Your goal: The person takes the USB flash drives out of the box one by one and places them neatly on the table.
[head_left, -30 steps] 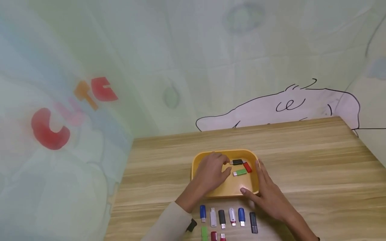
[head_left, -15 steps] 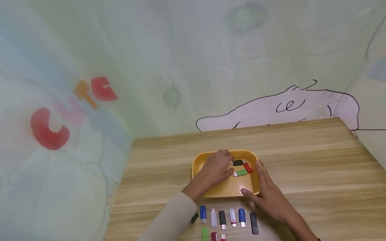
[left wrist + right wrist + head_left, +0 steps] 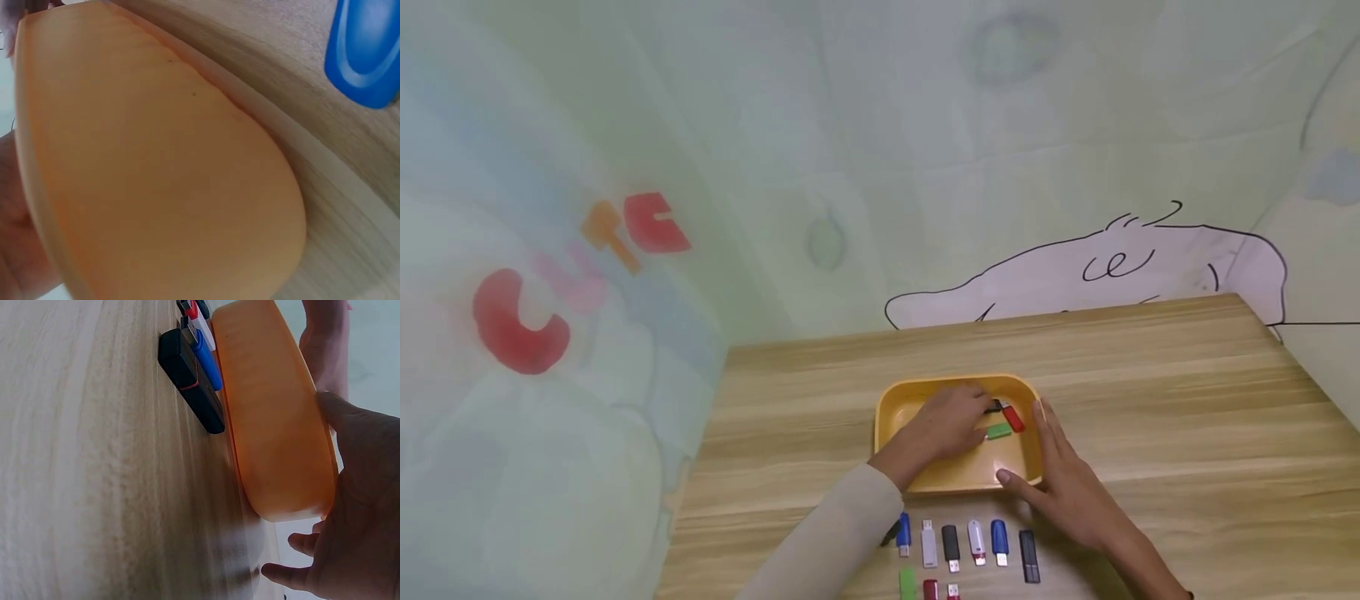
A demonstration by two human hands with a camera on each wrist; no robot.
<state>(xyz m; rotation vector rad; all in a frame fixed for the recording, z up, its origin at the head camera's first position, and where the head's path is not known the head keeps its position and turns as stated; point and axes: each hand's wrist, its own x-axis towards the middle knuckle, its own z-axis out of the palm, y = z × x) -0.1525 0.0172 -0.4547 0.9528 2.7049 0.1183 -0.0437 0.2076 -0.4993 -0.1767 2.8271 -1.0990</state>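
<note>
My left hand (image 3: 951, 421) reaches into a yellow plastic bin (image 3: 955, 482). Its fingertips partly cover a black USB flash drive (image 3: 996, 406), and the thumb is by the left end of a green USB flash drive (image 3: 999, 431). Finger and thumb stand apart. A red USB flash drive (image 3: 1012, 418) lies in the bin to their right. My right hand (image 3: 1071, 492) rests against the bin's right end, thumb at the front rim and fingers extended along the side. In the right wrist view, some of its fingers spread free of the wall.
In front of the bin lie USB flash drives in rows, including a blue one (image 3: 1000, 542), a silver one (image 3: 928, 543) and a long black one (image 3: 1029, 556). A green one (image 3: 907, 583) is nearer. The wooden table (image 3: 1187, 392) meets a painted wall.
My left hand has moved right inside the bin, its fingers now over part of the black USB flash drive. The right hand keeps its place on the bin.
</note>
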